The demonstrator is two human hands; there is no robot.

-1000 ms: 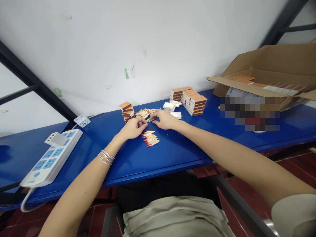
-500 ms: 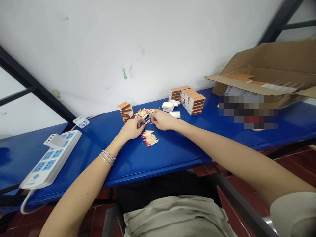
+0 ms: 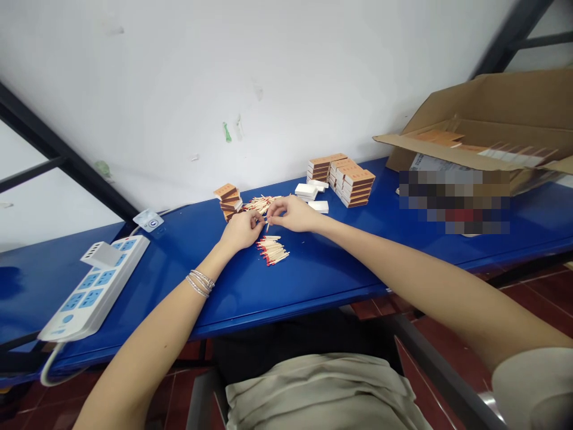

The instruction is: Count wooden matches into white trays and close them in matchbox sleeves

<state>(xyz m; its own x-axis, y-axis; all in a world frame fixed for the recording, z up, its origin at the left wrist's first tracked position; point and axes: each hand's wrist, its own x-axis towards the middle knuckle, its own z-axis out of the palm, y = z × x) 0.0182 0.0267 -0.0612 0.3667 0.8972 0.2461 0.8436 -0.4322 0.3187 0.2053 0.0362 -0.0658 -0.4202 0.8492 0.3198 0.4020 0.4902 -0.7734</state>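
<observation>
Picking at loose matchsticks on a blue bench [image 3: 322,272], both hands together at its middle. Left hand [image 3: 242,231] and right hand [image 3: 294,215] almost meet at the fingertips. Right fingers [image 3: 274,218] pinch a single matchstick [image 3: 267,224], tilted down toward the bench. Left hand's grip can't be told, its fingers bunched and partly hidden. Step in hand looks like handling matches one at a time. Tangled heap of matchsticks [image 3: 262,205] lies just behind the hands, and a small bundle of red-tipped matches [image 3: 272,251] lies just in front, lined up roughly the same way. Short stack of orange matchboxes [image 3: 228,198] sits just left of the heap. White inner trays [image 3: 307,190] and taller matchbox stacks [image 3: 352,186] stand to the right. Further right, an open cardboard carton [image 3: 483,104] holds more boxes, with a pixelated patch [image 3: 454,203] covering its front. White power strip [image 3: 94,286] with blue sockets lies at the bench's left end. Silver bangles [image 3: 199,283] circle the left wrist.
</observation>
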